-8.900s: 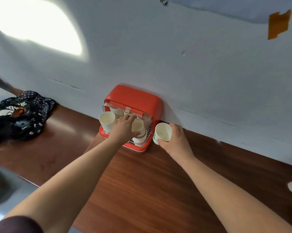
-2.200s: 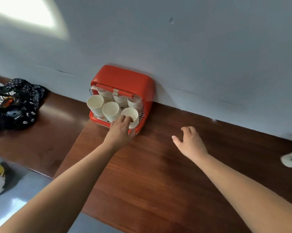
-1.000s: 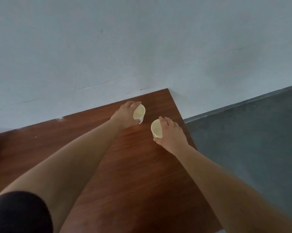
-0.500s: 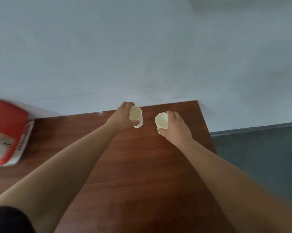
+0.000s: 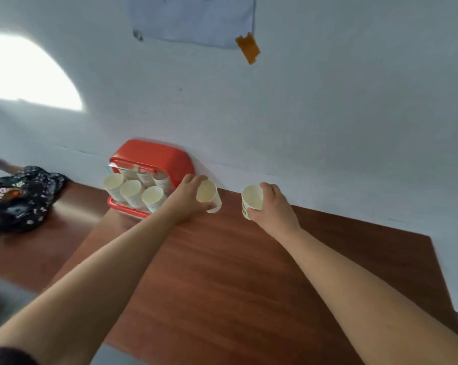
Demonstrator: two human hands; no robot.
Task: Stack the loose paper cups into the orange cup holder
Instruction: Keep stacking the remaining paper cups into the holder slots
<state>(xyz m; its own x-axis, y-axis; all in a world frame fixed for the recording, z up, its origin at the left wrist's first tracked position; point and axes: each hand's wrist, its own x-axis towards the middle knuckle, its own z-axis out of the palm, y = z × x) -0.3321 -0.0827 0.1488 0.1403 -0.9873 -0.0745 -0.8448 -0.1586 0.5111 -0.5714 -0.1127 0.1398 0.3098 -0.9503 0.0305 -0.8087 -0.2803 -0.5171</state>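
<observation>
Gripping one paper cup (image 5: 208, 196) in left hand (image 5: 187, 200), another cup (image 5: 252, 200) in right hand (image 5: 274, 206), beside orange cup holder (image 5: 154, 159).

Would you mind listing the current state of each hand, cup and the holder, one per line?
Left hand: closed around a paper cup.
Left cup: held, tilted, empty, just right of the holder.
Right hand: closed around a paper cup.
Right cup: held, tilted, empty, farther right.
Orange cup holder: against the wall, front open.
Cup stacks: three in the front row, mouths facing out; more behind.
</observation>
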